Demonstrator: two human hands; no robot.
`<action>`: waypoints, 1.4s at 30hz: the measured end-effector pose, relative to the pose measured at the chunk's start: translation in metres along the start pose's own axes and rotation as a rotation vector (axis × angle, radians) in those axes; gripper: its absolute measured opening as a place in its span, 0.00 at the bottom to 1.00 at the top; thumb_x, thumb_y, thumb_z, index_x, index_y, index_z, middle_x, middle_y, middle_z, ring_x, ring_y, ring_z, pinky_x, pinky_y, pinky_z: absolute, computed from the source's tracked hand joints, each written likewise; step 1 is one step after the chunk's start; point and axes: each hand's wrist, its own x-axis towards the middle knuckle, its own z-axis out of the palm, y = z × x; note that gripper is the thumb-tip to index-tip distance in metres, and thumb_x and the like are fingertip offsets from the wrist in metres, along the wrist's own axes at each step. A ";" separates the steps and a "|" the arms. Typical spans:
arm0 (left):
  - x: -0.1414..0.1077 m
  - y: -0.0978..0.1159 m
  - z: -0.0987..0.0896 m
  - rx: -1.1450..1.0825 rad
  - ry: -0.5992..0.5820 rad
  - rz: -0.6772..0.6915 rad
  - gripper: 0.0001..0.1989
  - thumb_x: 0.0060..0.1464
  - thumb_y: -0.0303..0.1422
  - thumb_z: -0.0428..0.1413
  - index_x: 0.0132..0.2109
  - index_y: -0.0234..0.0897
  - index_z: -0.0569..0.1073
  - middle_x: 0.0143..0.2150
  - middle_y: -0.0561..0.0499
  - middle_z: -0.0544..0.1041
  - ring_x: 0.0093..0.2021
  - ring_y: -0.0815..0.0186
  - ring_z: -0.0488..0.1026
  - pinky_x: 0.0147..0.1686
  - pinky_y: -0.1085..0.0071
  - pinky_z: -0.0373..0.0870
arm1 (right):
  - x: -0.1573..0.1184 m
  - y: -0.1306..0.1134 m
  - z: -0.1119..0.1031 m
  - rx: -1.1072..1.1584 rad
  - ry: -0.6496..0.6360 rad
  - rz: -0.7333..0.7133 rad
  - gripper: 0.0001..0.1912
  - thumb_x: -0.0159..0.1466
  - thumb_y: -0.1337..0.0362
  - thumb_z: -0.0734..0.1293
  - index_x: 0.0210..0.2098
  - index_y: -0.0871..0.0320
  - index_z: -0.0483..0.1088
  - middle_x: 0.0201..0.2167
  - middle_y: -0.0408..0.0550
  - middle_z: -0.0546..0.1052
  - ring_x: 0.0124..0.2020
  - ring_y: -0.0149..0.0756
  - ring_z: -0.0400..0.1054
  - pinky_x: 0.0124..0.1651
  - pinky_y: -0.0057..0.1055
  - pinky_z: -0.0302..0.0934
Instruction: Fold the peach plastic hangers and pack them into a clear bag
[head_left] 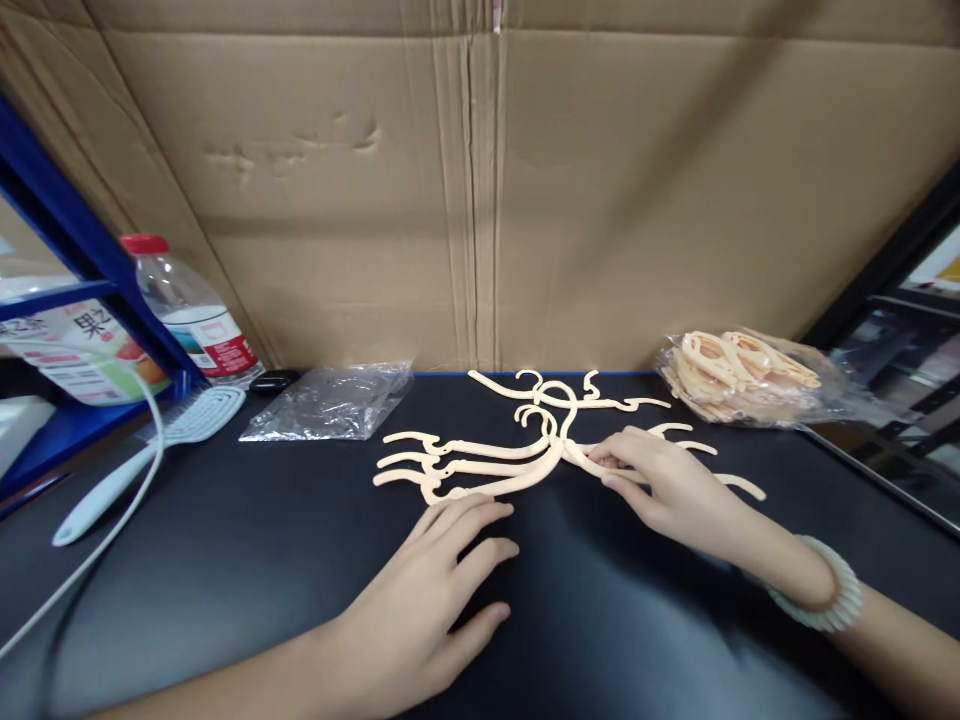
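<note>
Several cream plastic hangers (pixel 517 485) lie unfolded and overlapping on the black table, their hooks bunched near the middle. One more hanger (pixel 570 396) rests behind them, its hook curving toward me. My right hand (pixel 652 480) pinches the right arm of the front hanger between thumb and fingers. My left hand (pixel 450 590) is spread low over the table, fingers apart, its fingertips close to the front hanger's left arm; whether they touch it I cannot tell.
A plastic bag of folded hangers (pixel 742 375) sits at the back right. At the left are an empty clear bag (pixel 330 402), a hairbrush (pixel 150 460), a white cable (pixel 112 530), a red-capped bottle (pixel 196 315) and a blue shelf (pixel 67 220). Cardboard (pixel 360 200) walls off the back.
</note>
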 end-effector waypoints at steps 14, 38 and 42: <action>-0.001 -0.010 0.005 0.148 0.012 -0.072 0.23 0.59 0.35 0.53 0.61 0.44 0.66 0.66 0.44 0.62 0.65 0.45 0.57 0.62 0.42 0.51 | 0.002 0.012 0.009 -0.080 0.029 -0.049 0.13 0.59 0.75 0.62 0.42 0.57 0.70 0.44 0.52 0.74 0.46 0.42 0.69 0.47 0.41 0.68; 0.004 -0.023 0.002 -0.002 -0.006 -0.041 0.29 0.58 0.36 0.55 0.65 0.47 0.60 0.70 0.45 0.52 0.68 0.45 0.48 0.63 0.42 0.48 | -0.003 0.039 0.032 -0.146 -0.054 -0.018 0.27 0.65 0.75 0.54 0.62 0.60 0.61 0.62 0.55 0.64 0.64 0.44 0.55 0.63 0.50 0.56; 0.004 -0.022 0.003 0.025 -0.037 -0.061 0.27 0.60 0.37 0.53 0.65 0.46 0.60 0.70 0.44 0.52 0.69 0.45 0.47 0.62 0.40 0.48 | -0.004 0.040 0.031 -0.162 -0.075 -0.003 0.25 0.66 0.74 0.53 0.62 0.62 0.61 0.62 0.57 0.64 0.64 0.45 0.55 0.63 0.51 0.55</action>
